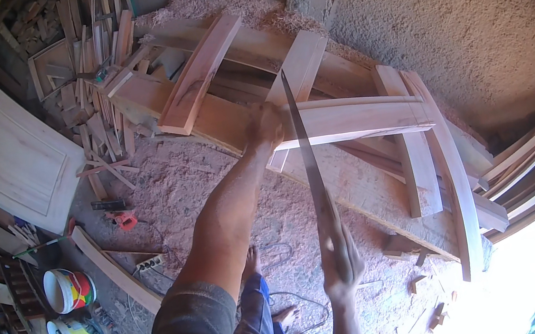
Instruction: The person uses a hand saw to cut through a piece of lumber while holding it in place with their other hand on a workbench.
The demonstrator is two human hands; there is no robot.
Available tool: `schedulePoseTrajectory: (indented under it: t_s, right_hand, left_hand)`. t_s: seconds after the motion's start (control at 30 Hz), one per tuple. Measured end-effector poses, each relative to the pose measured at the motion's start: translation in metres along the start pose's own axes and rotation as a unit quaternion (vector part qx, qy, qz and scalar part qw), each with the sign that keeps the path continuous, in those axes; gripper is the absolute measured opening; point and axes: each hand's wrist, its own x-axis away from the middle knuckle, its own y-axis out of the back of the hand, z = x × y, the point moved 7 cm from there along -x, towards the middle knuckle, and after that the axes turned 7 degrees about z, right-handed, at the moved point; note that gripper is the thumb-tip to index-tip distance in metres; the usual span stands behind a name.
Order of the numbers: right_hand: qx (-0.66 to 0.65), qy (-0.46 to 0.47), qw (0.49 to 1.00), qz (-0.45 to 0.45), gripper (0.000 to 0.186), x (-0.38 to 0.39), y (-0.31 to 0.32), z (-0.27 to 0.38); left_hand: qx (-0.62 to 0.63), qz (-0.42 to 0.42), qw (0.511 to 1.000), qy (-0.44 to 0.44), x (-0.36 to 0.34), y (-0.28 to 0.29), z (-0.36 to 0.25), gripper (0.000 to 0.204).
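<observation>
My right hand (342,256) is closed round the grip of a handsaw (309,153). Its long dark blade points away from me, tapering to a narrow tip, and crosses the left end of a pale wooden board (358,118). That board lies crosswise over other timbers, with a narrow raised strip along its far edge. Just left of the blade, my left hand (266,125) grips the board's end, its fingers partly hidden. Beneath the board's left end runs a slanting wooden piece (303,63). Whether the teeth are in the wood I cannot tell.
Thick planks (362,187) form a low bench under the work, with a reddish board (201,76) across its left part. A curved timber (450,173) leans at the right. Shavings cover the floor (179,181). Buckets (68,289), offcuts and a panelled door (5,145) stand left.
</observation>
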Motion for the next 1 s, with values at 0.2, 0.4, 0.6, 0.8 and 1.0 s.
schedulePoseTrajectory:
  t_s: [0.2,0.4,0.6,0.8,1.0]
  right_hand:
    - [0.084,-0.036,0.996,0.001,0.045,0.106,0.049,-0.001]
    - [0.005,-0.024,1.0,-0.008,0.041,-0.031,-0.001,-0.012]
    - [0.097,-0.041,0.994,0.027,0.043,0.104,0.049,0.008]
    - [-0.006,-0.05,0.999,-0.003,0.044,-0.03,0.005,-0.019]
    - [0.051,-0.02,0.998,0.015,0.05,0.039,0.016,-0.009]
  left_hand:
    - [0.462,-0.122,0.867,0.139,0.047,0.089,-0.017,0.024]
    - [0.419,-0.086,0.898,0.103,0.046,0.083,0.001,0.021]
    - [0.436,-0.152,0.88,0.11,0.042,0.08,-0.021,0.018]
    - [0.22,-0.101,0.97,0.035,0.025,0.068,-0.033,0.016]
    - [-0.006,0.05,0.999,-0.021,0.025,0.069,-0.025,0.02]
